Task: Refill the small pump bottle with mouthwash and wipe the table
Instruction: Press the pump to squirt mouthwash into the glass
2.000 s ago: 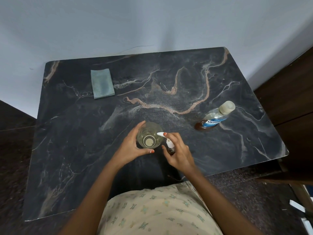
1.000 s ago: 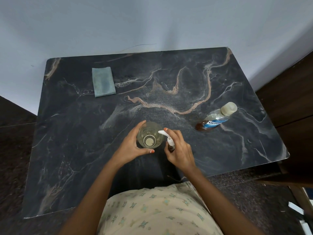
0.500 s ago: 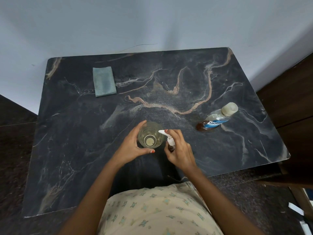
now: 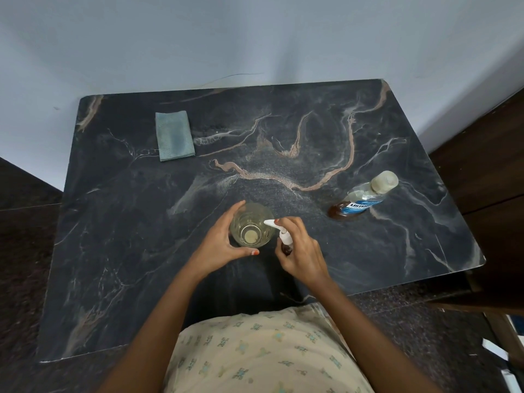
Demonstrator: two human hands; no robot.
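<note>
A clear drinking glass (image 4: 251, 224) stands upright near the middle of the dark marble table (image 4: 119, 222), and my left hand (image 4: 219, 245) wraps around its left side. My right hand (image 4: 302, 252) grips the small brown pump bottle (image 4: 285, 241) just right of the glass, a fingertip on its white pump head. The white nozzle reaches over the glass rim. The mouthwash bottle (image 4: 361, 198), capped and with a blue label, stands at the right of the table with amber liquid low in it. A folded teal cloth (image 4: 174, 136) lies at the far left.
A pale wall runs directly behind the table. Dark wooden furniture (image 4: 487, 177) stands close to the table's right edge. My patterned clothing fills the bottom of the view, and dark speckled floor surrounds the table.
Both hands have stayed on the glass and the pump bottle. The pump nozzle sits slightly farther over the glass rim than two seconds ago; the view has shifted a little.
</note>
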